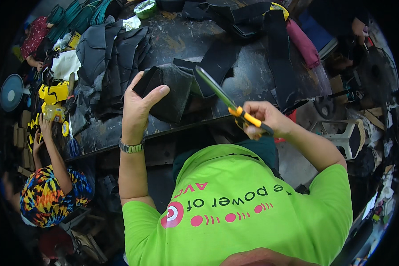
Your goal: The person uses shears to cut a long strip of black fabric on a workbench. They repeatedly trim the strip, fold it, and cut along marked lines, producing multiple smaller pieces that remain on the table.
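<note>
My left hand [138, 106] grips a black piece of fabric [170, 86] over the table's near edge, thumb on top and fingers behind it. A metal-banded watch circles that wrist. To the right, my right hand [267, 117] is closed round the orange and black handles of a pair of scissors [217, 92]. Their blades look closed and point up and to the left, a little apart from the fabric. A black fabric strip [215, 62] lies behind the blades.
The dark table [164, 46] carries a stack of black cut pieces [108, 62] at left and long black strips [281, 57] at right. Near a maroon roll [302, 43] is a white stool [348, 137]. Blue-handled scissors [74, 146] lie beside a co-worker's arm [57, 162] at left.
</note>
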`<state>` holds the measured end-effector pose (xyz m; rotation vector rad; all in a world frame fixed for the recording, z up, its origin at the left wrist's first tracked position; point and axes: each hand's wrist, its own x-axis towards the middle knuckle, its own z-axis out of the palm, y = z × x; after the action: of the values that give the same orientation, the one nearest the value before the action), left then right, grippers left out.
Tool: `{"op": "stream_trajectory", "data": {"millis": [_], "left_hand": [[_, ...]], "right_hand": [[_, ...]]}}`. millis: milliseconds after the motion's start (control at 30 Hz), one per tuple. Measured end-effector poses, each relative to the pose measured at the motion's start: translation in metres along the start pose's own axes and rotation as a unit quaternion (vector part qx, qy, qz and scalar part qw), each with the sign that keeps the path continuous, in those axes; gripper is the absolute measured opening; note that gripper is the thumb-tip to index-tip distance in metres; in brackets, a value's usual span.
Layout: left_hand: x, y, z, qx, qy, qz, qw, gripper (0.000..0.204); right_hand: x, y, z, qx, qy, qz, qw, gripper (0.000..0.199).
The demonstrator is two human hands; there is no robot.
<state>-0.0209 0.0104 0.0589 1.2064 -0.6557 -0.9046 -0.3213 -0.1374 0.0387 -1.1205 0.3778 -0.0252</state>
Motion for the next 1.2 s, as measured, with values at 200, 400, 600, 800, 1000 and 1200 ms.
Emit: {"op": "stream_trajectory", "data": {"millis": [200,400,600,800,1000,1200], "left_hand": [[0.009,0.032,0.001,-0.006,-0.067,-0.006,0.998,0.063],[0.074,0.103,0.030,-0.021,-0.027,0.197,0.980,0.054],[0.092,0.077,0.039,0.250,-0.096,0.444,0.855,0.057],[0.048,0.006,0.030,0.220,-0.167,0.179,0.944,0.053],[0.036,0.000,0.007,0.202,-0.140,0.194,0.950,0.064],[0.025,0.008,0.005,0.198,-0.191,0.179,0.945,0.076]], "right_hand": [[-0.013,0.008,0.002,0.004,-0.060,0.029,0.998,0.033],[-0.010,0.015,-0.002,-0.003,-0.016,0.019,1.000,0.034],[-0.005,0.022,-0.014,0.013,0.019,-0.011,1.000,0.035],[-0.011,0.038,-0.014,0.012,-0.007,0.043,0.999,0.041],[-0.006,0.037,-0.020,-0.015,-0.083,0.026,0.996,0.052],[-0.011,0.033,-0.019,-0.021,-0.061,0.050,0.997,0.050]]}}
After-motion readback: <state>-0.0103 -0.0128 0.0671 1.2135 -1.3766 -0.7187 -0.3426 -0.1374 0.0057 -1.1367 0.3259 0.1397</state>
